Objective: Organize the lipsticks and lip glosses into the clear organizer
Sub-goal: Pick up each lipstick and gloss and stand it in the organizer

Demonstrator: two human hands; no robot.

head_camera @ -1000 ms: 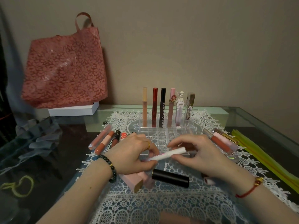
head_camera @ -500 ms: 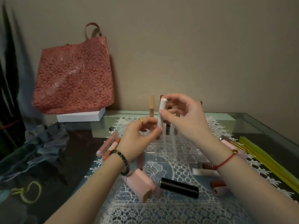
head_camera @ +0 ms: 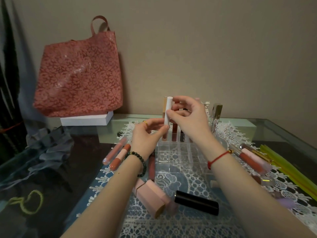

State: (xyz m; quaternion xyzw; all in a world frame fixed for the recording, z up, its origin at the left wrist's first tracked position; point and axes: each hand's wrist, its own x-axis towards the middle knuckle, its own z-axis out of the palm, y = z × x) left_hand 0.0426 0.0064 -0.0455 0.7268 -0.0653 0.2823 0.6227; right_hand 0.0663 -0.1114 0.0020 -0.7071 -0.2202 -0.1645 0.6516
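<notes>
My right hand (head_camera: 189, 117) pinches a white lipstick tube (head_camera: 167, 110) upright above the back row of the clear organizer (head_camera: 178, 154). The fingertips of my left hand (head_camera: 148, 135) touch the tube's lower end. Several tall lip glosses (head_camera: 174, 130) stand in the organizer's back row, partly hidden by my hands. Its front compartments hold nothing. On the lace mat lie loose pieces: two coral glosses (head_camera: 118, 156) at left, a pink square lipstick (head_camera: 151, 197) and a black tube (head_camera: 196, 202) in front, more glosses (head_camera: 252, 160) at right.
A red floral tote bag (head_camera: 78, 73) leans on the wall over a white box (head_camera: 85, 119) at back left. Grey fabric (head_camera: 48, 148) lies on the glass table's left side. Yellow strips (head_camera: 291, 170) run along the right edge.
Both hands rose from the mat with the white tube and turned it from lying flat to upright over the organizer's back row. My head tilted down a little.
</notes>
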